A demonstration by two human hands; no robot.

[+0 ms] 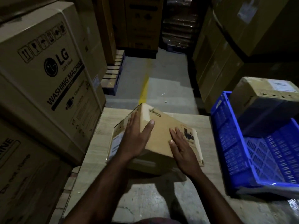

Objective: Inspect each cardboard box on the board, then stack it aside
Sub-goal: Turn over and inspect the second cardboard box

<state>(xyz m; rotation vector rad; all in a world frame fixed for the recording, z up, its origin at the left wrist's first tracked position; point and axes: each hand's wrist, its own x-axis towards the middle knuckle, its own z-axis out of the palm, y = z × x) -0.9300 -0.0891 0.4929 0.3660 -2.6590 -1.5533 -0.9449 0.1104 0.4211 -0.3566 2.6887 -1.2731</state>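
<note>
A brown cardboard box [161, 128] is tilted up on the pale wooden board [191, 188], one edge raised toward me. My left hand [135, 136] wraps over its upper left edge, thumb on the top face and fingers down the left side. My right hand [181, 146] lies flat on the top face, fingers spread, near a dark printed mark. A white label shows on the box's left side.
Large washing machine cartons [42, 65] are stacked close on the left. A blue plastic crate [226, 136] stands right of the board, with another cardboard box [265, 89] resting on it. More cartons line the right side. A concrete aisle with a yellow line [144, 89] runs ahead.
</note>
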